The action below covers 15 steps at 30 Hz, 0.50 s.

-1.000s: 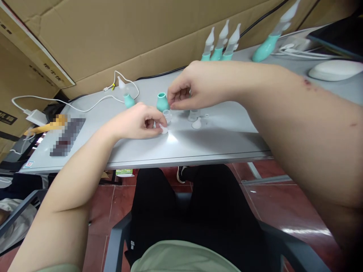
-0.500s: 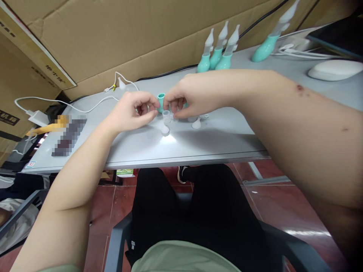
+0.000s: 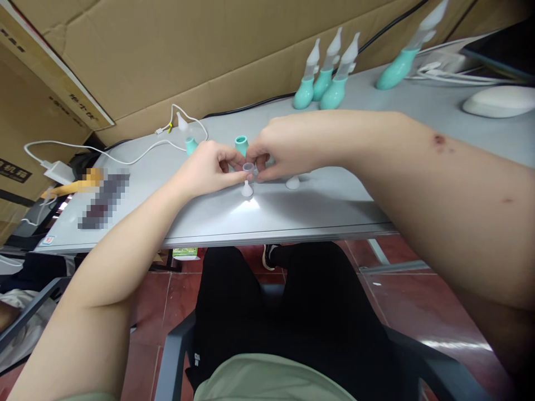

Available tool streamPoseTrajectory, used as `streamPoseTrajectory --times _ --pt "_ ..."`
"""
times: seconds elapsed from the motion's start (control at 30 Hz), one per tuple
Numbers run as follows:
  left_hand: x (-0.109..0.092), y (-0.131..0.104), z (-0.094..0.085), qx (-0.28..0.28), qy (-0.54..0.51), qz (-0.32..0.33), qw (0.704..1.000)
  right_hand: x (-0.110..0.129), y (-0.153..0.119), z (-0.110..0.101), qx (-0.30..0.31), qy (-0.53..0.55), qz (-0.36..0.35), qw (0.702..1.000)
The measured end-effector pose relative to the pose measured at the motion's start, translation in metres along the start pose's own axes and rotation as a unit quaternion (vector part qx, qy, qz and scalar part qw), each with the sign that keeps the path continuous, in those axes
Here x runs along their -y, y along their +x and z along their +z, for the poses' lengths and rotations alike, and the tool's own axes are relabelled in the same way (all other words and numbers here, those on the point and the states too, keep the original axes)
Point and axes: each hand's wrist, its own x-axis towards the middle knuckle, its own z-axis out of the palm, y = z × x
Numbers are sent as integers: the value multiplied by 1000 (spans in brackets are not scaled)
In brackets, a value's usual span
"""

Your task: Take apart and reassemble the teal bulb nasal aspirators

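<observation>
One clear cup (image 3: pixel 249 168) points mouth up, axis seemingly vertical.

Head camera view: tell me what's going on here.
A person seated at a grey table has both hands at a small clear cup. The left hand pinches it; the right hand is at its other side, its grip hard to make out. A white tip sits just in front, and an open teal bulb behind. Farther back stand three assembled bulbs.
</observation>
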Motion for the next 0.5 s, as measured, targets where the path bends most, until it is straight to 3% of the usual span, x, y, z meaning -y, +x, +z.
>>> streamPoseTrajectory --times 0.17,0.37,0.5 --pt "10 1 1 -24 -12 10 1000 2 -1 -3 5 14 14 1000" --pt "29 1 -20 -116 -2 43 992 8 0 -2 1 20 39 999" --pt "35 3 -28 -175 -44 72 981 5 0 -2 -28 30 -19 999"
